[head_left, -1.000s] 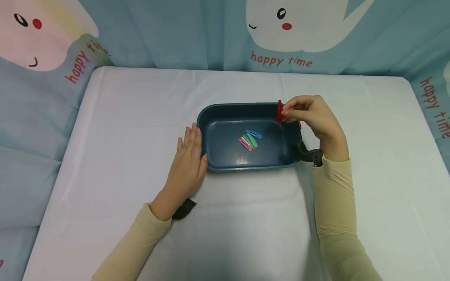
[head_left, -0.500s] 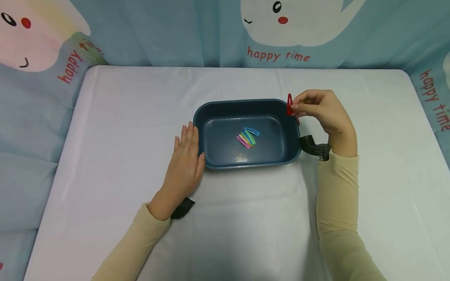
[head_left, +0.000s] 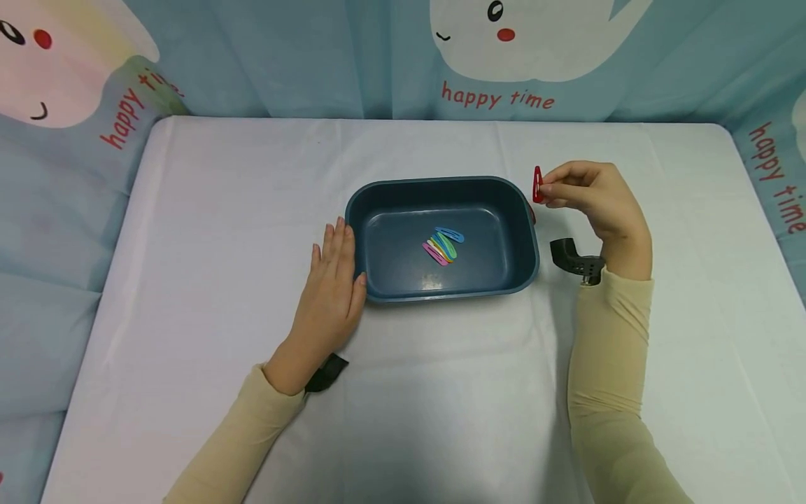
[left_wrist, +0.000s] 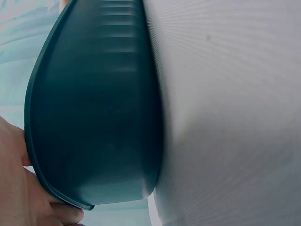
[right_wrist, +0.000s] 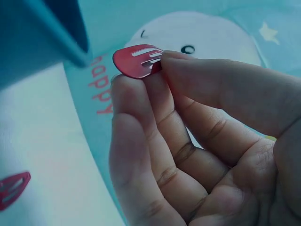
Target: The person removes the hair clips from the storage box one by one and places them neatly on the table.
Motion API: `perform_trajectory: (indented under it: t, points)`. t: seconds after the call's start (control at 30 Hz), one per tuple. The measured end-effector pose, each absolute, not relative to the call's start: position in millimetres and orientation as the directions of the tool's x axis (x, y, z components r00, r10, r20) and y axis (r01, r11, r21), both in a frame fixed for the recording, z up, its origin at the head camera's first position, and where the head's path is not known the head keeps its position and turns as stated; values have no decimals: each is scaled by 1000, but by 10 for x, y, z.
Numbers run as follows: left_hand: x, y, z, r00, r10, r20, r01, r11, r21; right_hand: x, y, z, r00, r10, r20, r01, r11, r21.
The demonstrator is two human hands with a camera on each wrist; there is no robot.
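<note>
My right hand (head_left: 595,192) pinches a red snap hair clip (right_wrist: 136,61) between thumb and fingertips, raised just past the right end of a dark blue tray (head_left: 529,273). A second red hair clip (right_wrist: 13,188) lies on the table beside the tray; in the head view only its edge shows by the rim. Inside the tray sits a small group of pink, yellow, green and blue hair clips (head_left: 443,246). My left hand (head_left: 330,297) rests with straight fingers along the tray's left end; the left wrist view shows its fingers (left_wrist: 42,202) at the rim.
A white cloth (head_left: 441,392) covers the table. Behind it hangs a light blue curtain (head_left: 302,63) with printed figures and red lettering. Dark wrist camera mounts (head_left: 576,262) stick out from both wrists.
My right hand has carried the red hair clip rightward, from over the tray's right end to outside its rim. The left hand keeps its place at the tray. The head view has shifted slightly.
</note>
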State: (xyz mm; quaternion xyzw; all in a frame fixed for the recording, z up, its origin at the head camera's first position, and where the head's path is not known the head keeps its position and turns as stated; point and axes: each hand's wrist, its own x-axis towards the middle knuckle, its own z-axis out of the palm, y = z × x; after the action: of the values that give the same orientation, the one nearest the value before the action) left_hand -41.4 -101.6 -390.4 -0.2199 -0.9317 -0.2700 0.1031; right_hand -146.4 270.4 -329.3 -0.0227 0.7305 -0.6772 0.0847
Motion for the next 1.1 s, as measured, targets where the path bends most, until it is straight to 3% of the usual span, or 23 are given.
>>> perform_trajectory:
  t: [0.13, 0.47, 0.7, 1.1]
  points:
    - [-416, -1016, -3901, -883, 355, 309, 465, 757, 460, -1472, 2761, -3332, -985, -122, -125, 113, 102, -988]
    - [-410, -1017, -3902, -887, 353, 298, 457, 757, 467, -1509, 2927, -3501, -965, -64, -253, 217, 343, -914]
    - [-411, -1012, -3894, -887, 350, 300, 457, 755, 470, -1533, 2983, -3630, -940, -70, -333, 284, 376, -882]
    - [-432, -1023, -3884, -884, 340, 321, 458, 764, 453, -1550, 2960, -3685, -931, -19, -364, 317, 455, -833]
